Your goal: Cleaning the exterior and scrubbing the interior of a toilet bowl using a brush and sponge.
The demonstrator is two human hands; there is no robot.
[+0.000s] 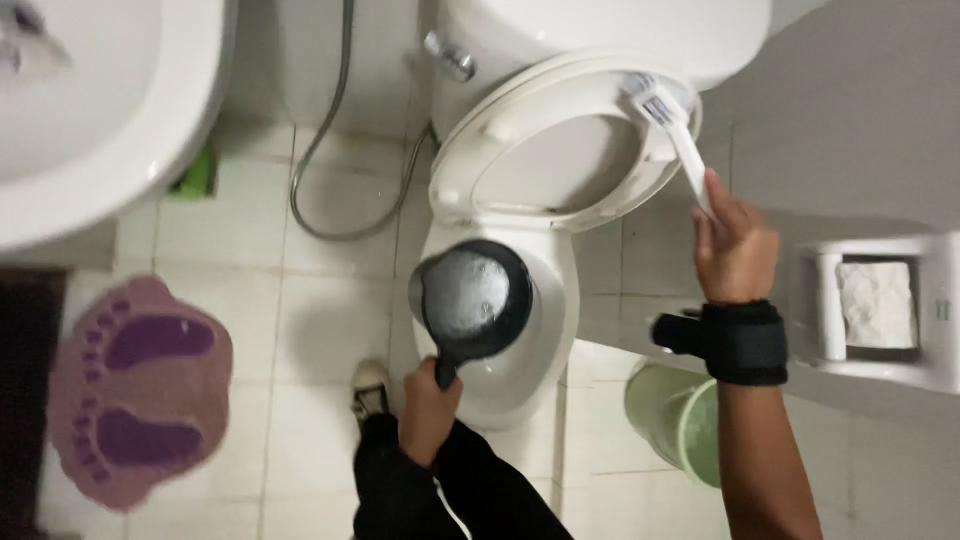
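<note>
My left hand grips the handle of a black dipper filled with foamy water, held over the white toilet bowl. My right hand, with a black strap on the wrist, holds a white toilet brush. Its bristle head rests against the upper right of the raised toilet seat. The bowl's inside is mostly hidden by the dipper.
A white sink juts out at upper left. A pink mat with purple footprints lies on the tiled floor. A metal hose loops beside the toilet. A green bin and a toilet paper holder are at right.
</note>
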